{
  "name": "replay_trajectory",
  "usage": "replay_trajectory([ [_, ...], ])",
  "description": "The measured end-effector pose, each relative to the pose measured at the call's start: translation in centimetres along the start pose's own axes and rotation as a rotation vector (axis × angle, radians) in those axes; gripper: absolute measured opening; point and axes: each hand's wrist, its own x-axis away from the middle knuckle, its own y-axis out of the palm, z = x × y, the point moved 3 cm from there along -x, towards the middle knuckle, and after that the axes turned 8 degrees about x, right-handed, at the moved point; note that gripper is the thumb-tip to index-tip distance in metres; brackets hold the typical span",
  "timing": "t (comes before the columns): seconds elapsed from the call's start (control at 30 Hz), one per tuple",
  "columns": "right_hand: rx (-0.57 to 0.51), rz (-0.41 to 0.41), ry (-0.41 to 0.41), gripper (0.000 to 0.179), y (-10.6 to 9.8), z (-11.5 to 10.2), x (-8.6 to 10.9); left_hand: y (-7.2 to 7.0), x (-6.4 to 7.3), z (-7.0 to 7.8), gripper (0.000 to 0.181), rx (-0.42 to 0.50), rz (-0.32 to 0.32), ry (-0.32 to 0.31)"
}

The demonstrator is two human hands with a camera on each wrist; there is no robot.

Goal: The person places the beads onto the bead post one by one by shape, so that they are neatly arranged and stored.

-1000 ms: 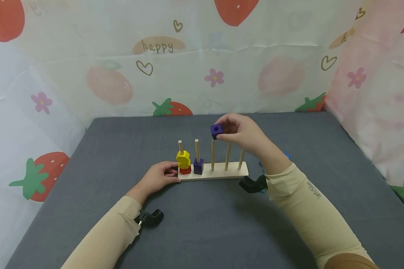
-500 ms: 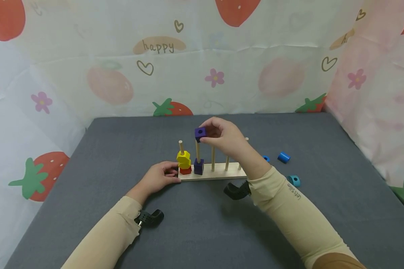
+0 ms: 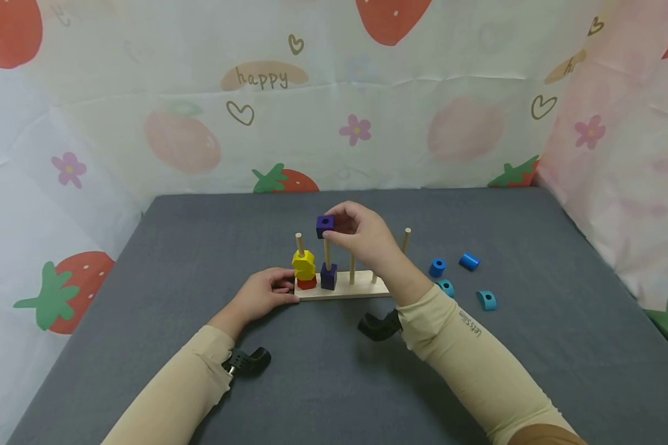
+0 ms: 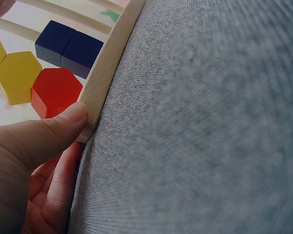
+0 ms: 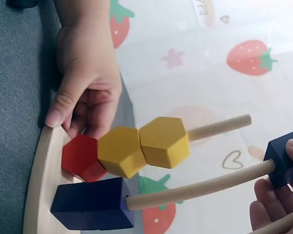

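My right hand (image 3: 364, 238) pinches a dark purple cube (image 3: 324, 226) at the top of the second peg from the left. In the right wrist view this cube (image 5: 282, 158) meets the peg's tip. Lower on that peg, two stacked purple cubes (image 5: 94, 204) rest against the base. At the left end of the wooden peg stand (image 3: 342, 289), my left hand (image 3: 261, 292) grips the base, its thumb on the front edge in the left wrist view. The first peg carries a red hexagonal block (image 5: 83, 157) under two yellow hexagonal blocks (image 3: 303, 264).
Right of the stand lie two blue cylinders (image 3: 469, 261) and two teal arched blocks (image 3: 487, 300), one partly behind the right sleeve. The other pegs (image 3: 406, 240) are bare where visible. A grey cloth (image 3: 312, 383) covers the table; a printed curtain stands behind.
My right hand has carried the purple cube left and slightly down onto the second peg's top. The blue and teal blocks have come into view. My left hand stays still.
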Motion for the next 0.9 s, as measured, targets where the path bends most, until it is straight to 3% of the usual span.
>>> replay_trajectory([
  [0.47, -0.088, 0.083, 0.08, 0.026, 1.2, 1.0, 0.4, 0.0, 0.0, -0.1, 0.054, 0.011, -0.006, -0.018],
  [0.7, -0.159, 0.127, 0.079, 0.032, 1.6, 1.3, 0.5, 0.0, 0.0, -0.1, 0.054, 0.015, -0.01, -0.006],
  [0.9, -0.17, 0.145, 0.157, 0.036, 2.1, 1.8, 0.8, 0.0, 0.0, -0.1, 0.052, 0.024, -0.006, -0.005],
])
